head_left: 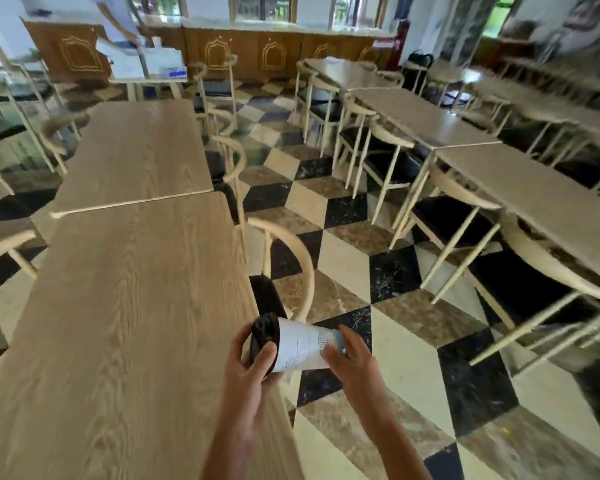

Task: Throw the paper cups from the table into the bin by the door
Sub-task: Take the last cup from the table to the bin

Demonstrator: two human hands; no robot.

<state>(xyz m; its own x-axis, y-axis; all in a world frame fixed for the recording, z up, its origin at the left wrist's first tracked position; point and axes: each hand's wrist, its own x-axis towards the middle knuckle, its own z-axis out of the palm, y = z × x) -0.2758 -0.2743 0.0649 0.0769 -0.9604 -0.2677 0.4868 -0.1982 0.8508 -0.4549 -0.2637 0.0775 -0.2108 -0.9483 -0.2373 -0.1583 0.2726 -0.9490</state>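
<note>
One paper cup (303, 348), two hands

Café: rows of tables (132, 271) and chairs (458, 188)

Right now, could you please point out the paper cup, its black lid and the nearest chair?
paper cup (302, 348), head view, on its white side wall.
black lid (264, 332), head view, on the lid's top face.
nearest chair (300, 251), head view, on its curved backrest.
</note>
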